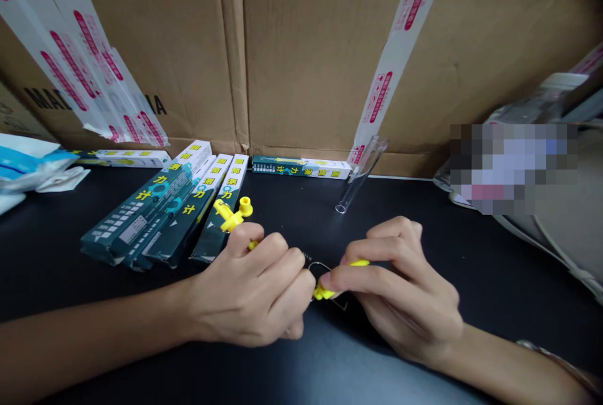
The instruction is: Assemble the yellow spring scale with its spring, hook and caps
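Note:
My left hand (259, 289) is closed round a yellow plastic part (233, 218), whose upper end sticks out above the fingers. Close by on the right, my right hand (400, 292) pinches a small yellow piece (324, 291) between thumb and fingers. A bent metal wire (342, 304) and a bit of thin spring (307, 256) show between the two hands; where they are attached is hidden by my fingers. Behind my right hand, a clear plastic tube (360, 176) leans up against the cardboard.
Several narrow green and white boxes (136, 210) lie at the left, and another (301, 167) lies along the large cardboard box (306, 59) at the back. A plastic bottle (532, 103) and a pale bag (565, 204) are at the right, blue and white packaging (28, 163) at the far left.

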`<move>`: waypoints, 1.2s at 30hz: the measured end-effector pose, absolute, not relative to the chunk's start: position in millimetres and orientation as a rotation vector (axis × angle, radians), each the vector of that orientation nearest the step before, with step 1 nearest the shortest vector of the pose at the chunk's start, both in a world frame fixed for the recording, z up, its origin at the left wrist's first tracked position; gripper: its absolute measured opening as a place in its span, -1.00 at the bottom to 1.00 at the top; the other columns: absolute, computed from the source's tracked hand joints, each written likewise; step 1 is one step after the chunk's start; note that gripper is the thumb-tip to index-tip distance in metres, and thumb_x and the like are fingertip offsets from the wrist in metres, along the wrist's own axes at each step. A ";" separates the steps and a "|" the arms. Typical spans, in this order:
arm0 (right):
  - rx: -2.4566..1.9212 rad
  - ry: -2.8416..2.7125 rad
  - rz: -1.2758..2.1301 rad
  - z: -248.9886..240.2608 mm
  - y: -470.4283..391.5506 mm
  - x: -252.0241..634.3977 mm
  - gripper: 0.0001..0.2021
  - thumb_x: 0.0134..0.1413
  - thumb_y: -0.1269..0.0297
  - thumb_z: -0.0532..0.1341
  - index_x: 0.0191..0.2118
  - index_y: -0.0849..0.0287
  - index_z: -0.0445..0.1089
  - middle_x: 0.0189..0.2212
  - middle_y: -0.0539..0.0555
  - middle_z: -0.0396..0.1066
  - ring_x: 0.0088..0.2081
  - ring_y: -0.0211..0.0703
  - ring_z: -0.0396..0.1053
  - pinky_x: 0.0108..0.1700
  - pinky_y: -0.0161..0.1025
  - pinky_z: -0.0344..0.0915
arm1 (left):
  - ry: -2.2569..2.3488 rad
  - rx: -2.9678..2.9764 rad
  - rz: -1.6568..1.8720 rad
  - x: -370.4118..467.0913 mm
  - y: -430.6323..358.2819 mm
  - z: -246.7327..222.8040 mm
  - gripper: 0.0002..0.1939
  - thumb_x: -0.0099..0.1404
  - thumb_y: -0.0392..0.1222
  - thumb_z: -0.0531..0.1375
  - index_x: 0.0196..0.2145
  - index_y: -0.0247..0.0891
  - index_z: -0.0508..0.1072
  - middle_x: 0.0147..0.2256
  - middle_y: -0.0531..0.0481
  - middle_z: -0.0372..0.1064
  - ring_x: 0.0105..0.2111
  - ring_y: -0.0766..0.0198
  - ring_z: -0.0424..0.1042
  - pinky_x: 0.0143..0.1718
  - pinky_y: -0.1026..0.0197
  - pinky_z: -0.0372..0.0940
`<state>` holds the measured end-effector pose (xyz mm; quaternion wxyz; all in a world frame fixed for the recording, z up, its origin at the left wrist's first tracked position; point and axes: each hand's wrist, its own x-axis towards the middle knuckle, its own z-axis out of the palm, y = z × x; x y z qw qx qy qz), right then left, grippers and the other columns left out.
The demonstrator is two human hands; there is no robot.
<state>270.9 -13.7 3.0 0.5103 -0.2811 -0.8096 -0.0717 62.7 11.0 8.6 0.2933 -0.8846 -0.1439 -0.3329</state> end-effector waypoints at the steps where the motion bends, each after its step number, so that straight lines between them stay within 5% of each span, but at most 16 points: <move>1: -0.677 -1.956 -0.177 2.9 -13.7 271.2 -0.76 0.32 0.45 0.21 -0.36 0.14 0.57 -0.49 0.08 0.46 -0.40 -0.14 0.21 -0.32 -0.10 0.01 | -0.385 -2.356 -0.883 62.5 10.9 8.5 -0.82 0.17 -0.41 0.01 -0.49 -0.20 0.29 -0.58 0.06 0.28 -0.49 0.16 0.19 -0.33 0.05 0.04; 36: -0.717 -1.944 -0.190 5.5 -16.7 269.9 -0.77 0.23 0.55 0.24 -0.37 0.13 0.57 -0.48 0.03 0.47 -0.45 -0.18 0.23 -0.36 -0.11 0.08 | -0.411 -2.339 -0.815 62.0 7.6 9.0 -0.82 0.22 -0.36 0.01 -0.50 -0.20 0.29 -0.56 0.03 0.27 -0.48 0.16 0.18 -0.33 0.03 0.05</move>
